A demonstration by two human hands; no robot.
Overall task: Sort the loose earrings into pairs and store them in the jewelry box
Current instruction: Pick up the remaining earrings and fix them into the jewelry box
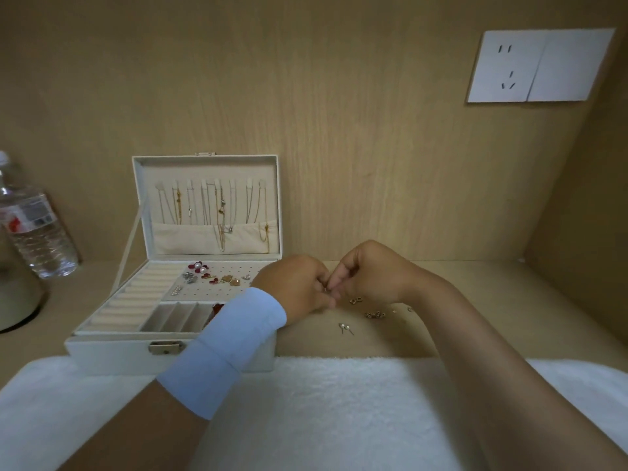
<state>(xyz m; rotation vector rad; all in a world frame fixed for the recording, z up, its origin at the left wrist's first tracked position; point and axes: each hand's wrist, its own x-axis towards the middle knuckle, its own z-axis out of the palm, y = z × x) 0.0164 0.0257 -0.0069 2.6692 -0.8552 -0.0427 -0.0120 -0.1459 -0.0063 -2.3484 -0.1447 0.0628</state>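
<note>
Both hands meet just to the right of the open jewelry box (170, 348), fingertips pinched together over the wooden desk (475, 294). The left hand (299, 287), with a pale blue wristband (224, 348) on its forearm, and the right hand (367, 273) seem to share one tiny metal piece (325, 289) between them; it looks like an earring, perhaps with its back being worked on or off, but it is too small to be sure. Both grips are narrow, closed onto that speck. Judging by this, the step in hand is preparing one earring for the box rather than choosing the next. Several earrings already sit on the perforated panel (217, 290) inside the tray: red and pearl ones (198, 267), silver ones (189, 277), gold ones (231, 279). Still loose on the desk, near the right hand, lie a gold piece (355, 300), a small cluster (374, 314), and a pearl stud pair (345, 327) nearer the white towel (339, 402). So the sorting seems partway done. The next move probably calls for carrying the held piece left to the panel and threading its post into a free hole beside its match, a fine, steady push; the left forearm crosses over the box's right corner and would need to lift clear.
</note>
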